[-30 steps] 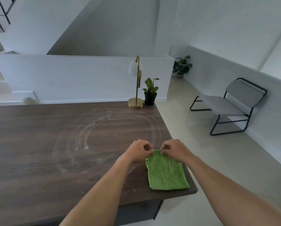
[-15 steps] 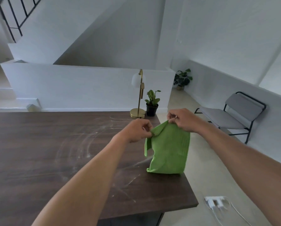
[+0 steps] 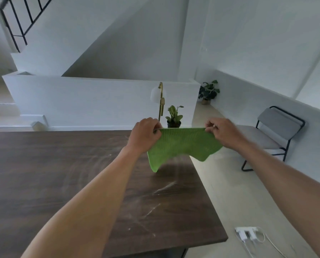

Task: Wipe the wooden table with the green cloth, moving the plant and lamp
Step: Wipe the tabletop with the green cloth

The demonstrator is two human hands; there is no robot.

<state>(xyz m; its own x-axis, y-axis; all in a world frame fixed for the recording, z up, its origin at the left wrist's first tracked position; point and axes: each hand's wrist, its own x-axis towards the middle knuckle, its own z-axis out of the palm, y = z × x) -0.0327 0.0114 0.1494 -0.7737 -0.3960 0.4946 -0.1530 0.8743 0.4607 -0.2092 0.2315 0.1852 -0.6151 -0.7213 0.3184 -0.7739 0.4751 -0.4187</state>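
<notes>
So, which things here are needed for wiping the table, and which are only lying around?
Needed for the job:
green cloth, held up by left hand and right hand
wooden table
lamp
small plant

Only lying around:
grey chair
floor plant
white charger and cable

Single head-worn camera, looking forward and down from the near end of the wooden table point(image 3: 44, 183), facing the far white half-wall point(image 3: 81, 101); forearms filling the close foreground.
</notes>
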